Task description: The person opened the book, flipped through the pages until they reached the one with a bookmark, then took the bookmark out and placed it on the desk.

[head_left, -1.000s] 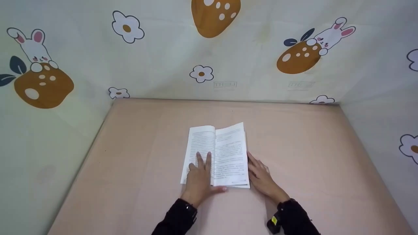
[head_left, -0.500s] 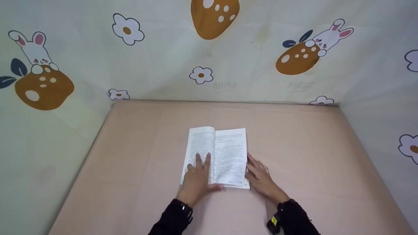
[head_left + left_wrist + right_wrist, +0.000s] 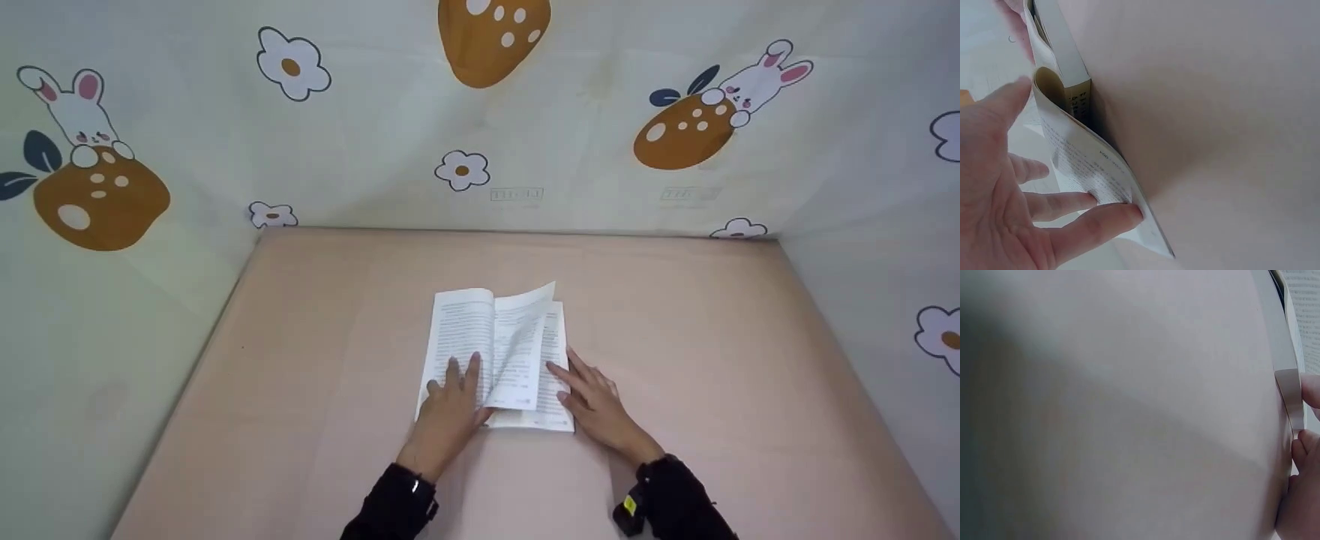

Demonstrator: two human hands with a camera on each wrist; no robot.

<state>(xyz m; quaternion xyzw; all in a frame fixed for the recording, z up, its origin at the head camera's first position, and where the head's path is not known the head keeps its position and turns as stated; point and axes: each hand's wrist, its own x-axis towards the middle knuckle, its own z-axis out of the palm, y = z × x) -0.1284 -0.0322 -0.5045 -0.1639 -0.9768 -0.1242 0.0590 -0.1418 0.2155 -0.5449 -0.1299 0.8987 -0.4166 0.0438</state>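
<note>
A book (image 3: 461,319) lies open on the table, with printed text on both sides. One loose leaf (image 3: 517,345) bends up from its right half, baring the page (image 3: 553,405) below. My left hand (image 3: 441,421) rests on the left page, fingers spread, its thumb near the spine below the raised leaf. In the left wrist view, fingertips (image 3: 1131,216) press on the printed page, which bows up near the thumb. Along the book's right edge lies my right hand (image 3: 600,412), some fingers on the page and others against the side. The right wrist view crops most of it.
A pinkish-beige cloth covers the table (image 3: 337,322). Behind and at both sides hangs a pale curtain (image 3: 375,135) printed with rabbits, flowers and brown fruit. A black device with a yellow mark (image 3: 630,508) is at the right sleeve.
The leaf on the right has risen away from the right edge and leans left. The left hand has shifted slightly left and down. The right hand's fingers have moved onto the uncovered page.
</note>
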